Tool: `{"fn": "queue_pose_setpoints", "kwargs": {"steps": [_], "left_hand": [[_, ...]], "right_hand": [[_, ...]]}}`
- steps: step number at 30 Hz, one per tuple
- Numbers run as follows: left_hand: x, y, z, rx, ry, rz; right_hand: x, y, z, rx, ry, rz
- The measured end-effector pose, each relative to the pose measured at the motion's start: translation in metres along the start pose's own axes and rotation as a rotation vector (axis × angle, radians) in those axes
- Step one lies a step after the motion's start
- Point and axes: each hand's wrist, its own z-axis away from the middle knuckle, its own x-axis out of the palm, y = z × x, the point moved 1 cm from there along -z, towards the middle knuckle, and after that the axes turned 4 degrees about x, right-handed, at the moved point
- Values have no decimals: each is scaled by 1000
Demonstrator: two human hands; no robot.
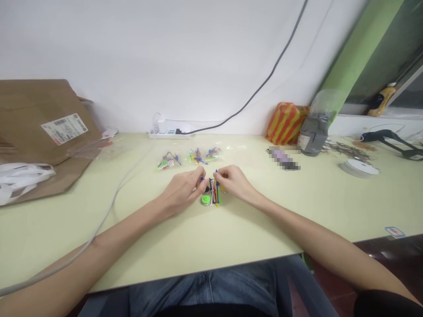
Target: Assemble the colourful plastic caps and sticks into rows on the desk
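Note:
Both hands meet at the middle of a pale yellow-green table (185, 237). My left hand (183, 188) is closed in a pinch on a small blue piece at its fingertips. My right hand (234, 180) is also pinched, gripping a small blue part beside it. Between and just below the fingertips lies a small cluster of coloured plastic sticks (215, 193), red, yellow, blue and white. A green round wheel-like piece (205, 200) lies against them on the table. The exact shape of the pinched parts is too small to make out.
Three small clear bags of coloured parts (190, 157) lie behind the hands. A white power strip (169, 133) sits by the wall. A brown paper package (39, 127) is at the left, a grey cable (109, 207) crosses the table, and a striped bag (286, 123) and tape roll (358, 167) are at the right.

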Motion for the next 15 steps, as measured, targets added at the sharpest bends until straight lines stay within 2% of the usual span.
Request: {"fn": "queue_pose_setpoints", "kwargs": {"steps": [9, 15], "left_hand": [[0, 1, 0, -23, -14, 1], [0, 1, -1, -28, -7, -4]], "right_hand": [[-5, -4, 2, 4, 8, 168], [3, 1, 0, 5, -7, 209]]}}
